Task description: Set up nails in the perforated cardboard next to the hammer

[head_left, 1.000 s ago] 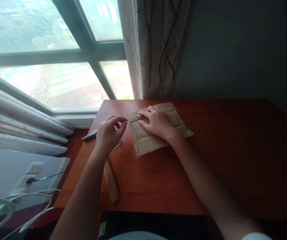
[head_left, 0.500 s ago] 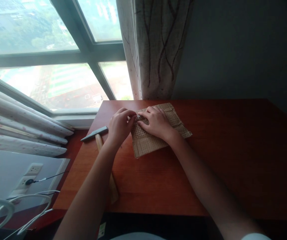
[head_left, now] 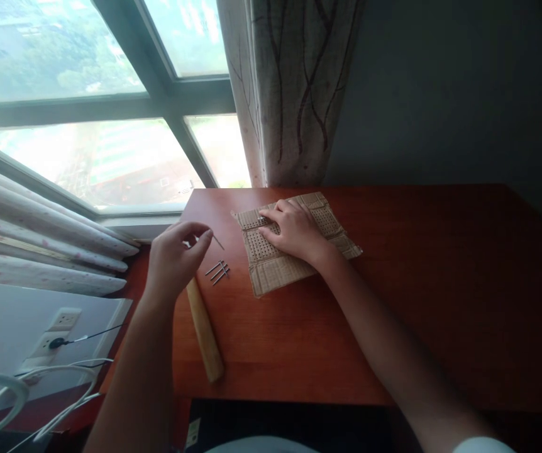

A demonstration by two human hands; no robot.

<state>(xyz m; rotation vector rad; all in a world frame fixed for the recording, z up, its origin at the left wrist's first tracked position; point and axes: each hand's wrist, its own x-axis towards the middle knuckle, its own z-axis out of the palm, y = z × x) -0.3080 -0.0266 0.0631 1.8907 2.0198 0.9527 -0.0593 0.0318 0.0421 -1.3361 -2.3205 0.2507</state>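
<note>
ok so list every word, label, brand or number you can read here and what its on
No word, brand, number or sign can be read in this view.
Pale label below the near edge of the table: any print is too small and blurred to read.
Cardboard, wooden handle and wall socket: no lettering can be made out.
</note>
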